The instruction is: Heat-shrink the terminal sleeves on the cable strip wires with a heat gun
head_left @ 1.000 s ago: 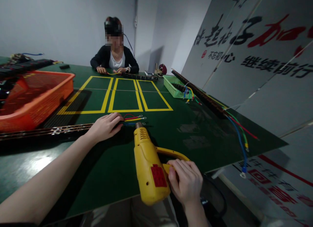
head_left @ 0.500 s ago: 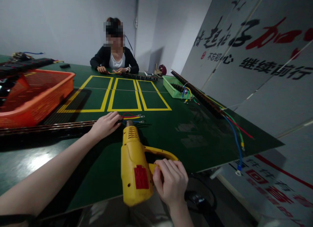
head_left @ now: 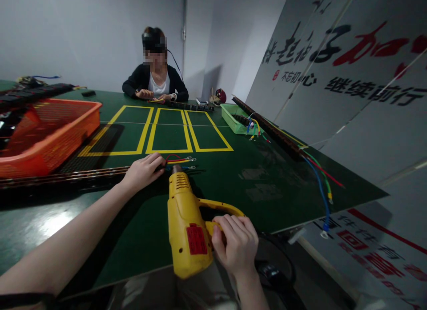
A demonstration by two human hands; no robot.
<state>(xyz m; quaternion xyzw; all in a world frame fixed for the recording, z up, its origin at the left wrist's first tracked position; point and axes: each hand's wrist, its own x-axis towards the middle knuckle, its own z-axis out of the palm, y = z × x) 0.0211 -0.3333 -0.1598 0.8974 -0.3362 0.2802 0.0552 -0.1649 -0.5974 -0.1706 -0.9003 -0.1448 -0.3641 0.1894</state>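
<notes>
My right hand is wrapped round the handle of a yellow heat gun with a red label on its rear. The gun's metal nozzle points away from me, close beside the wires. My left hand is closed over the end of a long dark bar with copper-coloured strips, gripping the bundle of wires there. Red, yellow and blue wires with metal ring terminals stick out to the right past my fingers. The part of the wires inside my grip is hidden.
An orange basket stands at the left, a green basket at the back right. Another long bar with coloured wires lies along the right, its wires reaching past the table edge. A co-worker sits across the green table.
The rear of the heat gun has swung slightly to the right with my right hand. My left hand stays on the wires. Across the table, the co-worker's hand has shifted slightly.
</notes>
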